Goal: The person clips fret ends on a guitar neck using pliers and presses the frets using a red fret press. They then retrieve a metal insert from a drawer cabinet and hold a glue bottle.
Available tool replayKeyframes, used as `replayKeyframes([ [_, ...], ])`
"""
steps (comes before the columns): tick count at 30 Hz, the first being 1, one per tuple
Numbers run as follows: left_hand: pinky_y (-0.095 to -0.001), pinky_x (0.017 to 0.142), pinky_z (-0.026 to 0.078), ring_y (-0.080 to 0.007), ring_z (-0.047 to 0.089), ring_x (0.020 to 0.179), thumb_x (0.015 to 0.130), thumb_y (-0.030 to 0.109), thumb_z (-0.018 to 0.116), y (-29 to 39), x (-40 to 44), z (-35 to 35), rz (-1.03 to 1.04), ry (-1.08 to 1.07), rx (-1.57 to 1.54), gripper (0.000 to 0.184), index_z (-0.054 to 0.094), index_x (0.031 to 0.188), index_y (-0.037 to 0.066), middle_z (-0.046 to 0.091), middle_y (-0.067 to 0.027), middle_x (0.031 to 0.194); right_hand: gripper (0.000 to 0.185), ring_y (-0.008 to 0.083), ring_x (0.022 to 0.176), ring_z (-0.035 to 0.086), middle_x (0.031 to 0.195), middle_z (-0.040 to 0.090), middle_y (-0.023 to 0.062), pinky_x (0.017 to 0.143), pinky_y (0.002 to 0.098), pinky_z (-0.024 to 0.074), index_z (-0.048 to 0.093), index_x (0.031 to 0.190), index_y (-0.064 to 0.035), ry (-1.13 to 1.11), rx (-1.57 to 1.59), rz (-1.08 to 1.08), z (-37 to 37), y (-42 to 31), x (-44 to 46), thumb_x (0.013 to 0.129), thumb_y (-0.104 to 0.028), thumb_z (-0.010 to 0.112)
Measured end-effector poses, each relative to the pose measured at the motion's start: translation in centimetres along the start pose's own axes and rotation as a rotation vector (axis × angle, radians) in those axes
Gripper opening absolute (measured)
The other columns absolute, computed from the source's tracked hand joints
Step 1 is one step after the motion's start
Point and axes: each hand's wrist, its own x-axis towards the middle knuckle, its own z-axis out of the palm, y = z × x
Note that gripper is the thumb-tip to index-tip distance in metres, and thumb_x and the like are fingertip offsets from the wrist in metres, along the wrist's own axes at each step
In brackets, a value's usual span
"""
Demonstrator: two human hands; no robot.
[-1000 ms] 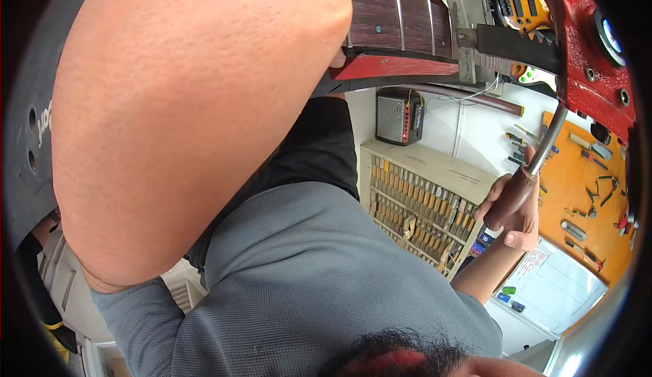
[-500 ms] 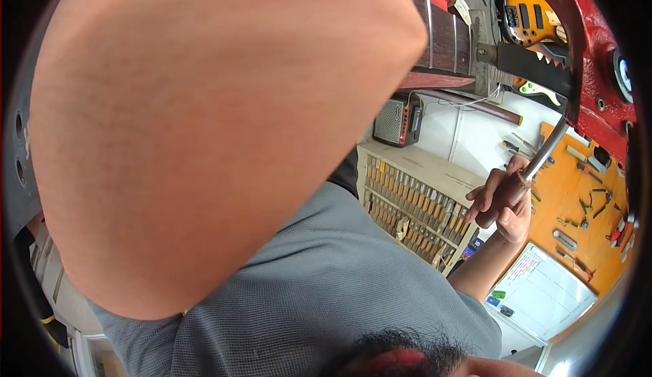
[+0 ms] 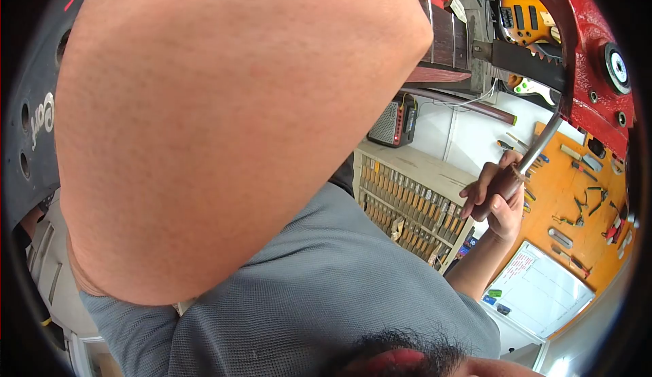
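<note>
My right hand [image 3: 501, 197] is wrapped around the brown wooden handle [image 3: 501, 188] of a metal lever [image 3: 541, 145]. That lever runs up to a red arbor press [image 3: 589, 51], whose dark toothed ram [image 3: 528, 63] points toward a guitar neck [image 3: 446, 36]. Frets cross the neck's dark fingerboard. A large part of the view is filled by my bare left arm [image 3: 224, 133], bent close to the camera; it covers most of the neck. My left hand is out of sight. At the far left a dark headstock [image 3: 37, 129] with holes and a pale logo shows.
Behind stands a cabinet [image 3: 435, 173] with rows of small labelled drawers and a small amplifier [image 3: 392, 122] on top. An orange tool board [image 3: 577, 194] and a whiteboard [image 3: 543, 289] hang at the right. A sunburst guitar [image 3: 530, 14] is at the upper right.
The view has shifted a little, so the press and my right hand sit slightly farther left. More of the headstock and its logo shows. My right hand keeps its hold on the handle.
</note>
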Motion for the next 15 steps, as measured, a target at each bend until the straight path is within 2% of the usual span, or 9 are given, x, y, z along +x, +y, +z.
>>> replayKeyframes([
  [3, -0.0406, 0.079, 0.056, -0.026, 0.071, 0.091, 0.082, 0.028, 0.081, 0.2, -0.2, -0.1, 0.0, -0.005, -0.006, 0.031, 0.068, 0.1, 0.007, 0.07, -0.0062, 0.094, 0.065, 0.0269, 0.067, 0.076, 0.085, 0.064, 0.0104, 0.09, 0.0439, 0.0679, 0.039, 0.139, -0.0092, -0.035, -0.051, -0.002, -0.1, 0.4, 0.7, 0.097, -0.025, 0.086],
  [6, -0.0404, 0.079, 0.056, -0.0256, 0.07, 0.091, 0.083, 0.028, 0.08, 0.4, -0.2, -0.1, -0.001, -0.011, -0.013, 0.03, 0.068, 0.1, 0.007, 0.07, -0.006, 0.093, 0.067, 0.0272, 0.062, 0.075, 0.08, 0.06, 0.0082, 0.085, 0.0436, 0.0682, 0.038, 0.139, -0.01, 0.022, -0.086, -0.029, 0.8, 1.3, 1.7, 0.097, -0.031, 0.086],
  [7, -0.0404, 0.079, 0.056, -0.0255, 0.07, 0.091, 0.083, 0.028, 0.08, 0.4, -0.3, -0.1, -0.003, -0.013, -0.019, 0.029, 0.068, 0.099, 0.007, 0.07, -0.0059, 0.093, 0.059, 0.0258, 0.06, 0.072, 0.08, 0.06, 0.0083, 0.083, 0.0422, 0.0677, 0.04, 0.136, -0.0096, 0.026, -0.111, -0.062, 1.3, 1.6, 2.0, 0.101, -0.032, 0.082],
  [10, -0.0402, 0.079, 0.056, -0.0251, 0.07, 0.091, 0.083, 0.028, 0.08, 0.5, -0.5, 0.0, 0.0, -0.016, -0.028, 0.028, 0.069, 0.098, 0.007, 0.069, -0.0056, 0.093, 0.049, 0.0248, 0.059, 0.071, 0.079, 0.059, 0.0082, 0.08, 0.0415, 0.0668, 0.041, 0.132, -0.0095, 0.073, -0.053, -0.107, 2.1, 3.0, 2.8, 0.105, -0.031, 0.077],
  [11, -0.0402, 0.079, 0.056, -0.0249, 0.07, 0.09, 0.083, 0.028, 0.079, 0.5, -0.6, 0.0, -0.002, -0.013, -0.036, 0.028, 0.069, 0.098, 0.007, 0.069, -0.0056, 0.093, 0.042, 0.0247, 0.057, 0.07, 0.078, 0.058, 0.0098, 0.077, 0.0415, 0.0662, 0.043, 0.128, -0.0092, 0.097, -0.012, -0.128, 2.6, 3.2, 3.0, 0.107, -0.025, 0.074],
  [15, -0.04, 0.078, 0.056, -0.0244, 0.07, 0.09, 0.083, 0.028, 0.079, 0.6, -0.8, -0.1, -0.01, -0.007, -0.049, 0.027, 0.069, 0.097, 0.007, 0.069, -0.0053, 0.092, 0.039, 0.0239, 0.051, 0.066, 0.073, 0.056, 0.0091, 0.071, 0.0405, 0.0655, 0.043, 0.126, -0.0088, 0.112, -0.007, -0.156, 2.6, 3.6, 3.2, 0.108, -0.025, 0.073],
])
